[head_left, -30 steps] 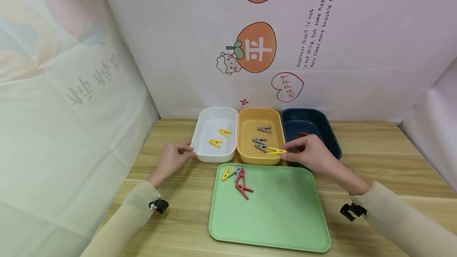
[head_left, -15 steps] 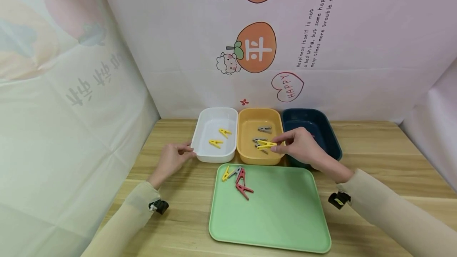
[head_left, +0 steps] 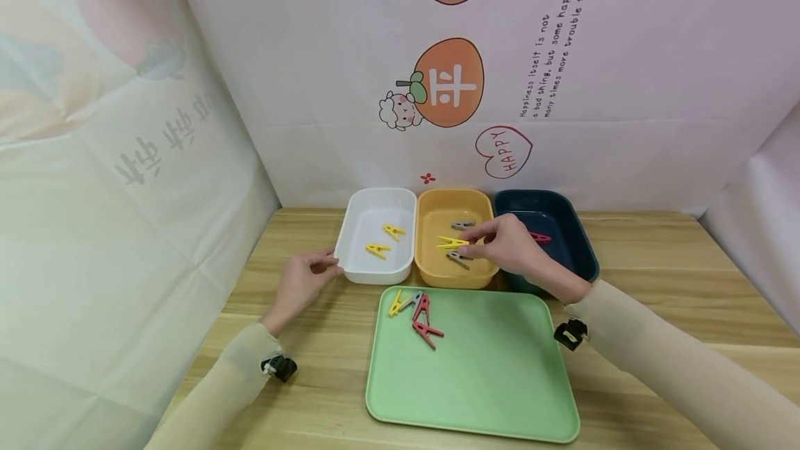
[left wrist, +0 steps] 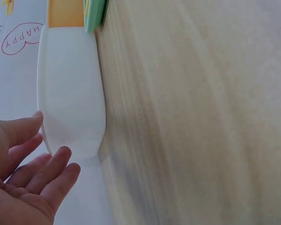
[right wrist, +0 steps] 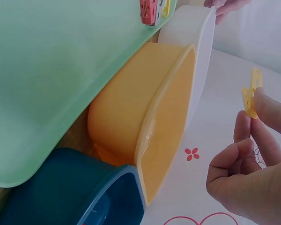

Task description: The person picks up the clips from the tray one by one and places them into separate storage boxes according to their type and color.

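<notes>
My right hand (head_left: pixel 509 248) pinches a yellow clothespin (head_left: pixel 451 243) between thumb and fingertips, held above the orange box (head_left: pixel 431 269). Grey clothespins (head_left: pixel 459 260) lie in that box, partly hidden by the hand. My left hand (head_left: pixel 303 283) holds the left edge of the white box (head_left: pixel 381 276) with its fingertips. Inside the white box are two yellow clothespins (head_left: pixel 378 250). A red clothespin (head_left: pixel 539 237) shows in the dark blue box (head_left: pixel 581 255). On the green tray (head_left: pixel 481 373), a yellow clothespin (head_left: pixel 396 303), a grey one (head_left: pixel 412 301) and two red ones (head_left: pixel 428 333) sit near the far left corner.
The three boxes stand side by side at the back of the wooden table (head_left: pixel 319 367), against a printed cloth (head_left: pixel 331 89). In front of them lies the tray. Another cloth (head_left: pixel 125 228) hangs along the left side.
My right hand has carried the yellow clothespin leftward and a little farther back, from the dark blue box's near edge to over the orange box. The left hand stays at the white box.
</notes>
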A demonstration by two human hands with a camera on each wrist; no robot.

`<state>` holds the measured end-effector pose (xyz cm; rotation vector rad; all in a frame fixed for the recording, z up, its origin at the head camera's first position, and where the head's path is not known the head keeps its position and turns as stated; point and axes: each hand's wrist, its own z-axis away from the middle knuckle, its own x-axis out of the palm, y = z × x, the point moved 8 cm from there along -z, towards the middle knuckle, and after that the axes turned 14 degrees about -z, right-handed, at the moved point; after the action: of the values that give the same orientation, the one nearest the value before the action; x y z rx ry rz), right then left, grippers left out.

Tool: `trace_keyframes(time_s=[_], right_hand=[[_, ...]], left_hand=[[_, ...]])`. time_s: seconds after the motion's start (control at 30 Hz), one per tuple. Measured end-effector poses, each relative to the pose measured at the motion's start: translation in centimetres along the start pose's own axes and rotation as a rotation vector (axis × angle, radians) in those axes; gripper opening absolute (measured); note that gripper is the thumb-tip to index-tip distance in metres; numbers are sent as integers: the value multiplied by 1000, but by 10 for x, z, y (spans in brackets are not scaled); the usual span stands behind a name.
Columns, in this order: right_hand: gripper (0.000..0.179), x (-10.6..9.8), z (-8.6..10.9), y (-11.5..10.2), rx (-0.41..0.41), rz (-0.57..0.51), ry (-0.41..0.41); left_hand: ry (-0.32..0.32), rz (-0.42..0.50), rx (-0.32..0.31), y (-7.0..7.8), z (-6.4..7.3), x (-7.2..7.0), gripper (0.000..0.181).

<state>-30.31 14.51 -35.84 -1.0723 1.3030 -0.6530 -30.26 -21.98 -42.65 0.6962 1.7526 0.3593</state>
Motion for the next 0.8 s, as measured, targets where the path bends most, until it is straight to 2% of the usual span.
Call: trace_keyframes(time_s=[0.23, 0.4, 0.57, 0.8], right_hand=[[20, 8, -15, -5, -13, -9, -25], [18, 18, -26, -11, 5, -23, -45], [17, 24, -38, -17, 19, -63, -27], [20, 30, -54, -12, 23, -44, 2]], left_hand=[[39, 91, -16, -3, 4, 1, 19], [45, 105, -24, -5, 3, 2, 19], [54, 127, -16, -5, 1, 2, 18], [43, 127, -28, -5, 2, 3, 19]])
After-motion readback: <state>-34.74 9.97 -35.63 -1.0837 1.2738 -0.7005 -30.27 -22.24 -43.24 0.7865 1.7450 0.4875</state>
